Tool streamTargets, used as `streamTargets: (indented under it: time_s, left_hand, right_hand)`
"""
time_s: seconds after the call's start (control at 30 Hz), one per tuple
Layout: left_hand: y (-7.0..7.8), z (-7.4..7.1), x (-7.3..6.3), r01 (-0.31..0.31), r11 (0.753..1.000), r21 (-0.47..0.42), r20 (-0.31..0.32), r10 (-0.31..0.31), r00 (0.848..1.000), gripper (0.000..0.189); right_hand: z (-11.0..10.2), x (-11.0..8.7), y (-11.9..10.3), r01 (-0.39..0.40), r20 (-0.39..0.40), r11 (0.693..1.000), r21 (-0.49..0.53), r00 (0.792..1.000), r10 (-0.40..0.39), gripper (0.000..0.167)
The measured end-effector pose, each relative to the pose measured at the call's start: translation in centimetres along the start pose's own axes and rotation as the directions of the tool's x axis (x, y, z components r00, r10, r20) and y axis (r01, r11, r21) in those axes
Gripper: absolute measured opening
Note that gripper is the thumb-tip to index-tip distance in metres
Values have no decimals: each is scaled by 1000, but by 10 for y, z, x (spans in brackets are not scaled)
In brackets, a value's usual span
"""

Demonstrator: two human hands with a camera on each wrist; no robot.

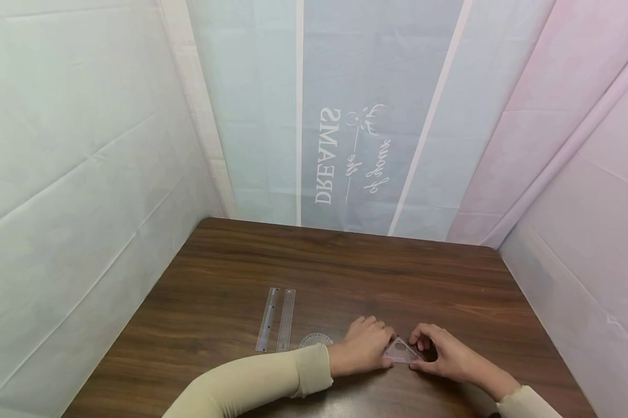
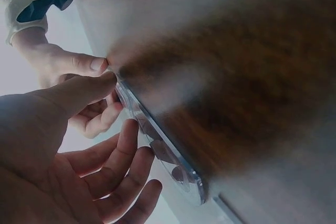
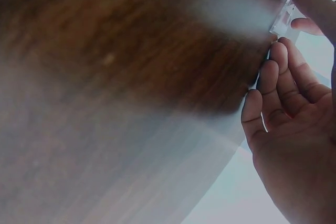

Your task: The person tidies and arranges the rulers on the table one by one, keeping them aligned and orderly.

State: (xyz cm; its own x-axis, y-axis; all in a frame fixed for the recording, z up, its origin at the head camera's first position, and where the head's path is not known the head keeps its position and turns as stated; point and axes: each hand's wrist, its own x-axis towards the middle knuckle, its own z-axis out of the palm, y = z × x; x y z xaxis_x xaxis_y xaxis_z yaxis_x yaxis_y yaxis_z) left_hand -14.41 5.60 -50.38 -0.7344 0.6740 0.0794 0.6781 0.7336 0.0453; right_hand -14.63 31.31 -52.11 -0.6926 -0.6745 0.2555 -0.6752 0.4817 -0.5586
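A clear triangular set square [image 1: 399,350] with a round cutout lies low over the table, between the two hands. At its left corner, my left hand [image 1: 365,345] holds it with thumb and forefinger. My right hand [image 1: 446,352] grips the right corner, its thumb along the lower edge and its forefinger curled near the upper side. In the right wrist view, the set square [image 3: 283,19] shows near the top right, by the thumb of the right hand [image 3: 299,114]. The left wrist view shows the left hand [image 2: 100,145] with thumb and fingers apart at a clear plastic edge.
Left of the left hand, a clear protractor [image 1: 316,338] lies partly hidden by the sleeve. Two clear rulers [image 1: 267,322] lie side by side farther left on the dark wooden table [image 1: 361,267]. Fabric curtains [image 1: 262,116] hang round the table's back and sides.
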Motion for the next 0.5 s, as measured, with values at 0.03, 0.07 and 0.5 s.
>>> streamTargets:
  time_s: [0.03, 0.07, 0.5]
  left_hand:
    - [-1, 0, 0, -2, 1000, -10, -2, 2, 1000, 46]
    - [-2, 0, 0, -3, 1000, -21, -3, 3, 1000, 46]
    - [-27, -10, 1, -7, 994, -111, -84, -2, 996, 35]
  right_hand:
    - [0, 0, 0, 7, 0, 1000, -1, 1000, -7, 42]
    - [0, 1, 0, 11, 3, 1000, 2, 1000, -11, 41]
    - [-16, 11, -5, -109, 128, 992, 65, 987, 100, 37]
